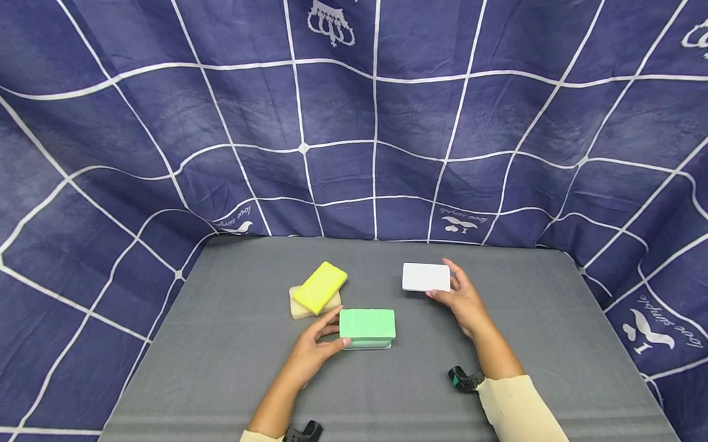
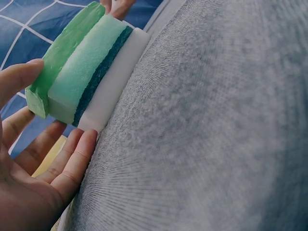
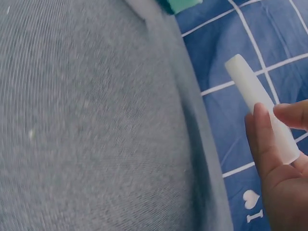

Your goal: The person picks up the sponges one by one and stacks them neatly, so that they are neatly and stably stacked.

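Note:
My left hand (image 1: 311, 354) (image 2: 33, 183) holds the left end of a stack, thumb and fingers at its corners and sides. On top lies a green block (image 1: 367, 324) (image 2: 62, 60). The left wrist view shows a pale green sponge (image 2: 86, 72) with a dark teal scouring layer under it, and a white block (image 2: 113, 84) at the bottom on the cloth. To the right and farther back, my right hand (image 1: 467, 305) (image 3: 284, 187) pinches another white block (image 1: 425, 277) (image 3: 252, 86) between thumb and fingers. That block appears raised off the table in the right wrist view.
A yellow sponge (image 1: 321, 287) lies tilted across a beige sponge (image 1: 299, 308), behind and left of the stack. Grey cloth covers the table (image 1: 235, 361). A blue curtain (image 1: 341, 108) with white lines hangs along the back and sides.

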`<action>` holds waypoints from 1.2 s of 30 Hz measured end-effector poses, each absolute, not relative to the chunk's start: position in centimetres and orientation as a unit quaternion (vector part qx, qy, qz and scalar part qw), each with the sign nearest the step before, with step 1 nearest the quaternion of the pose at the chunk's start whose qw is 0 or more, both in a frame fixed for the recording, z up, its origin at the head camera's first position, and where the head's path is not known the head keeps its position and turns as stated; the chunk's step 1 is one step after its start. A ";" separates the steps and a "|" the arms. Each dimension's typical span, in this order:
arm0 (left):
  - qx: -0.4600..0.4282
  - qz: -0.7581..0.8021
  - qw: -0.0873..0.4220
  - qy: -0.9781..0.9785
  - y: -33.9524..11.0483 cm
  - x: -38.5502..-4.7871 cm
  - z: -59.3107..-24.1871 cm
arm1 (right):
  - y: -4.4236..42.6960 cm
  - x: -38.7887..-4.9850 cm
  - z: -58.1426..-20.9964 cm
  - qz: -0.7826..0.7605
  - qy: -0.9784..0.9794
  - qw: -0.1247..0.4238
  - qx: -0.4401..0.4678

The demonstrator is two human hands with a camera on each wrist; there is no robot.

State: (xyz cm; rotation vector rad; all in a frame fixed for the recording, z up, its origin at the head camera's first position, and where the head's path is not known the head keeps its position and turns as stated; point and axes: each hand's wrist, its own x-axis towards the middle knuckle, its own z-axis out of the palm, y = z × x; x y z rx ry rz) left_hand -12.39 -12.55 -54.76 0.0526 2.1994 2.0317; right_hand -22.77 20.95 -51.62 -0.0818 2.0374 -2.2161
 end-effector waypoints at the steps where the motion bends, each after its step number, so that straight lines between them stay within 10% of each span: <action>1: 0.017 0.677 0.073 0.732 -12.5 -12.4 -54.8 | 20.9 -22.6 -51.5 -0.732 0.678 0.065 -0.030; 36: 0.015 0.686 0.065 0.724 -12.3 -12.5 -54.7 | 16.9 -18.5 -49.3 -0.666 0.726 0.095 -0.142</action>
